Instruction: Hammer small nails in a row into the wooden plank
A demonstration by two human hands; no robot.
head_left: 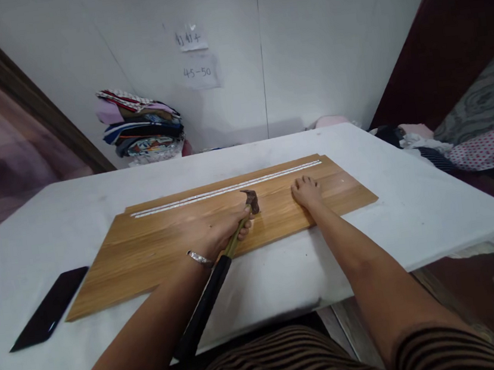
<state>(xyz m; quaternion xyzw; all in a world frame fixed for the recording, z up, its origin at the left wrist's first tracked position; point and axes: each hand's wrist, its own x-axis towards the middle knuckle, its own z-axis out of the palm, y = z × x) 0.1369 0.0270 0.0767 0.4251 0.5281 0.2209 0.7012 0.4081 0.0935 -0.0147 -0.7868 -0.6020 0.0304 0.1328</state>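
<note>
At the far left I see a dark phone (50,308), well to the left of my left hand, on the white table (420,200). Beyond that hand, farther back and to its left, folded clothes (143,123) sit stacked by the wall. The board (124,254) lies flat under both hands, with pale strips (229,189) running along its far part, beyond my fingers. My left hand (229,228), a bracelet (199,258) at its wrist, is closed around the hammer (205,310) just below the head; the black grip slants back toward my body. I can't tell whether the head touches the board. To the right, my right hand (308,191) grips nothing and rests palm down on the board, fingers slightly bent.
</note>
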